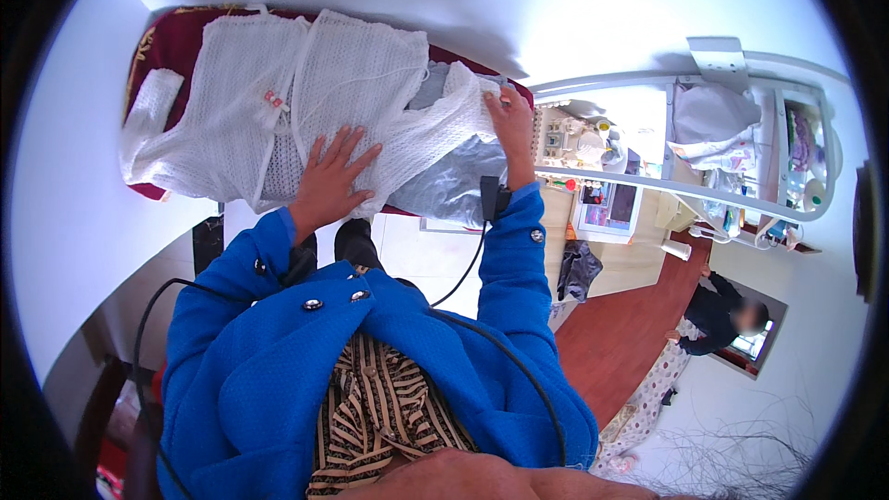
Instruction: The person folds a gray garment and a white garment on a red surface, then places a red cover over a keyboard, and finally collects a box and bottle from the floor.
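A white knitted cardigan (236, 90) lies spread over a dark red cloth (170, 31) with gold trim. My left hand (333, 184) presses flat on its lower front, fingers apart. At the end of one sleeve (437, 128), my right hand (510, 118) has its thumb and fingers on the cuff, which it seems to pinch. The other sleeve (156, 104) is folded at the far left. A small red-and-white bow (273, 98) sits on the front, and thin white cords trail across the knit. Grey fabric (451, 180) lies beneath the right-hand sleeve.
A white-framed shelf rack (736, 198) with household items stands at the right. Beyond it is a wooden desk (625, 271) with dark cloth (578, 271). Black cables (479, 260) run from my wrists. A person (722, 312) is near a bed with a dotted cover (646, 396).
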### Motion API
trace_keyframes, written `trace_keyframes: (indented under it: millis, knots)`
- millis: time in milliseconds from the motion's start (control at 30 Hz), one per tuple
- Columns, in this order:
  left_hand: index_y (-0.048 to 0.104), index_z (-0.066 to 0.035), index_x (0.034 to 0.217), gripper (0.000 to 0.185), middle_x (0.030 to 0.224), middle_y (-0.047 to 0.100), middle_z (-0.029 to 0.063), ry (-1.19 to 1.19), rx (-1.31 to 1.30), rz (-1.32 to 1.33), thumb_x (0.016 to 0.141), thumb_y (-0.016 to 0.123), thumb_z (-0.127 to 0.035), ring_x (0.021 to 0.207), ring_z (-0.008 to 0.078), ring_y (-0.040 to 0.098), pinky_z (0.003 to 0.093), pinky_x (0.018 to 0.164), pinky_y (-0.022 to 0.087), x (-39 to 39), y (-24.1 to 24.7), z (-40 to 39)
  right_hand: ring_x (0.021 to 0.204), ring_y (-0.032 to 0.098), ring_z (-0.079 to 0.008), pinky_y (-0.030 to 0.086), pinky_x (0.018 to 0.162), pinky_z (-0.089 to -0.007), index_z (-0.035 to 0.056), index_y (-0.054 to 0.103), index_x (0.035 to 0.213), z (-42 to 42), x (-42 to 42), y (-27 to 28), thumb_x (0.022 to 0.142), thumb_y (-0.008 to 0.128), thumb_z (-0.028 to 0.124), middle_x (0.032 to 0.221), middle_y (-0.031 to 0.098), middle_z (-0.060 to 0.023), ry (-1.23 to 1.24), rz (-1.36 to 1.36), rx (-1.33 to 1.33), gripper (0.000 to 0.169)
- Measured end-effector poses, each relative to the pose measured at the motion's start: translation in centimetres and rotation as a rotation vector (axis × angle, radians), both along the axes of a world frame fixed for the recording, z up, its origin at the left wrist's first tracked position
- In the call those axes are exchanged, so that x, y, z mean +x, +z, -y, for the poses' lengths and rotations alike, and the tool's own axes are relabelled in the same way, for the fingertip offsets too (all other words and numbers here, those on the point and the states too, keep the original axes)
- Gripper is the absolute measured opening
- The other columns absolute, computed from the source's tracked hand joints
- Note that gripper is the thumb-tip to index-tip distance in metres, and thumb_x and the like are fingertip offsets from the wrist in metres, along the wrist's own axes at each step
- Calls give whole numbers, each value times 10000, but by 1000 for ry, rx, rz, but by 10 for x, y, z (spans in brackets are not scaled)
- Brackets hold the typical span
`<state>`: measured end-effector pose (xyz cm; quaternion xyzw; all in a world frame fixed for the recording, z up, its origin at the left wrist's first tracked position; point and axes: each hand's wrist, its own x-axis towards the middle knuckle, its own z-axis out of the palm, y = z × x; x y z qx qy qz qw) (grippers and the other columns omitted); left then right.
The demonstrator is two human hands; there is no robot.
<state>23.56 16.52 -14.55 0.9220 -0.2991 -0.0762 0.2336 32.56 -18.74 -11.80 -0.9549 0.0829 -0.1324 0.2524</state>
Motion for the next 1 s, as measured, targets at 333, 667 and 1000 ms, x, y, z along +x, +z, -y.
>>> trace_keyframes:
  millis: [333,667,1000]
  knots:
    - [235,-247,1511,822,1583,148,81,-24,91,40,835,595,-544,1467,275,88,526,1156,23,-1,-10,0,870,611,-305,477,778,-417,68,658,884,10,-14,-11,754,740,182,883,640,-124,-82,0,0,192]
    - [244,-214,1510,811,1582,151,90,-20,133,141,855,526,-600,1464,279,105,539,1148,44,-4,-14,3,750,551,-160,456,691,-298,11,566,908,18,-20,34,908,585,120,822,606,-79,-86,206,443,111]
    - [187,-240,1521,898,1585,142,72,-7,199,119,811,534,-667,1465,269,106,540,1155,39,-6,-17,6,754,558,-189,465,717,-318,-37,556,949,88,-42,51,916,568,122,842,589,-115,-243,335,397,163]
